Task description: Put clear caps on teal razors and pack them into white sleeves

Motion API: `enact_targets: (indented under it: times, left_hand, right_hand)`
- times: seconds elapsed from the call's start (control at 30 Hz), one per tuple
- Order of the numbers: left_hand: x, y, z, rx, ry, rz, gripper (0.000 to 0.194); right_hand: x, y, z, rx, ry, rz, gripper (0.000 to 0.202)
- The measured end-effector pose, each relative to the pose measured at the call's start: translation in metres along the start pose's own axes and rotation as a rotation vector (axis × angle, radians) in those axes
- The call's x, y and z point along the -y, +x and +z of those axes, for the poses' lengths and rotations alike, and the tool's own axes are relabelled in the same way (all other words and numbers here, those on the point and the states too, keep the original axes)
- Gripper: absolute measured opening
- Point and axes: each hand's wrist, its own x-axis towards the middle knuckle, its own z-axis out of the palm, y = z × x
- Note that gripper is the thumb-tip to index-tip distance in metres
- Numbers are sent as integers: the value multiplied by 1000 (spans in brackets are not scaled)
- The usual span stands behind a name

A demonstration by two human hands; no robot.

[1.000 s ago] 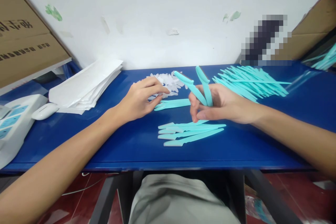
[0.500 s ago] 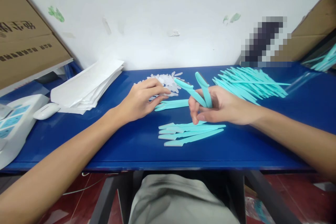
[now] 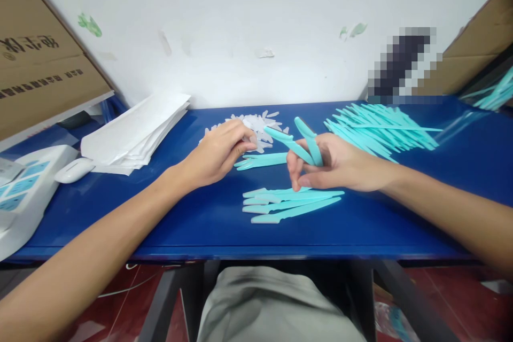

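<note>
My left hand is at the near left edge of a pile of translucent white pieces, thumb and fingertips together; what is between them, if anything, is too small to tell. Two turquoise razors stick up in a V from my right hand, which is closed around their lower ends. Between the hands, more turquoise razors lie on the table. Nearer the front edge lies a fan of several razors with pale covers over their blades. A large heap of turquoise razors is behind my right hand.
A stack of white paper-like sheets lies at the left of the blue table, beside a white mouse-shaped object and a white device with blue labels. Cardboard boxes stand at both sides. A wall rises behind.
The fingers of my left hand have drawn together and the hand has shifted slightly left. My right hand keeps its hold on the two razors, whose tips have moved slightly left and down.
</note>
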Motion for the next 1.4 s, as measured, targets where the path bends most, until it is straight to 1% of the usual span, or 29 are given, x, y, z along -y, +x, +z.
enact_targets:
  times: [0.13, 0.27, 0.37, 0.5, 0.73, 1.03, 1.17, 1.27, 1.4]
  left_hand:
    - [0, -3, 1, -60, 12, -86, 26]
    - [3, -5, 2, -96, -32, -98, 27]
    - [7, -7, 3, -132, -22, -123, 26]
    - [9, -6, 4, -141, 0, -131, 24]
    - [5, -3, 2, -102, -15, -75, 16]
    - [7, -5, 2, -59, -62, -122, 16]
    - [6, -6, 3, -38, -40, -148, 12]
    - [2, -4, 2, 18, -20, -166, 8]
    - [-4, -1, 2, 114, -26, -124, 10]
  right_hand:
    - [0, 0, 0, 4, -17, 8, 18]
    - [-1, 1, -1, 8, -32, 5, 16]
    - [-1, 1, -2, 8, -66, -3, 15]
    - [1, 1, -2, 25, -92, -6, 13]
    - [0, 1, -1, 14, -70, 0, 15]
    - [2, 1, -1, 24, -69, 19, 15]
    - [1, 1, -1, 17, -74, 34, 17]
    - [-3, 2, -3, -20, -67, 29, 16]
    - [-13, 4, -6, -134, -81, 10, 15]
